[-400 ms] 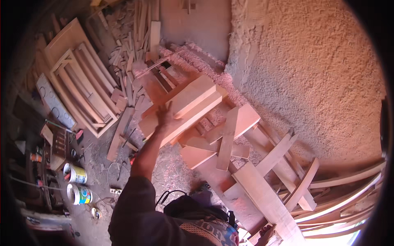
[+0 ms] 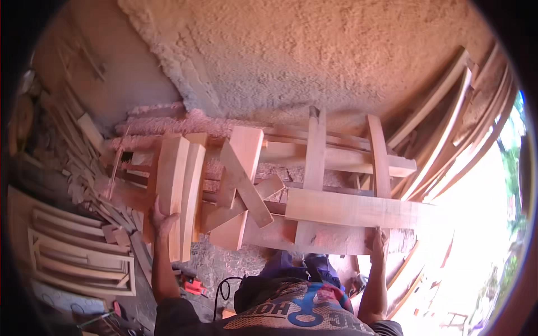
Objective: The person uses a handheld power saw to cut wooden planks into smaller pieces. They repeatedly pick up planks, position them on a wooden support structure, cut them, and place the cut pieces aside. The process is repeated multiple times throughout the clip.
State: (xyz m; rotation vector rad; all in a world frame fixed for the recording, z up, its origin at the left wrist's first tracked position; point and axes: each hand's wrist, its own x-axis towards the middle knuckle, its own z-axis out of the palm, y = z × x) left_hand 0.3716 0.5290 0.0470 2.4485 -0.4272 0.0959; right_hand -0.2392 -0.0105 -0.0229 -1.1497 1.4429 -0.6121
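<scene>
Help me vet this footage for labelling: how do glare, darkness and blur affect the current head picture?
In the head view, glare whites out the lower right, fading the right end of the pale board; same view, corners fall black, and wood scraps at left look dim and soft.

From the slats (image 2: 246, 187), beams (image 2: 176, 185) lie at nine o'clock, a plank (image 2: 358, 208) at three. The wall (image 2: 314, 56) stands at twelve.

Bright daylight floods in at right — a white glare there washes out the end of a board (image 2: 353, 208). The wall (image 2: 336, 56) glows warm orange, while the left side lies dim. Fisheye distortion curves straight edges inside a dark round border; far detail looks soft.
</scene>
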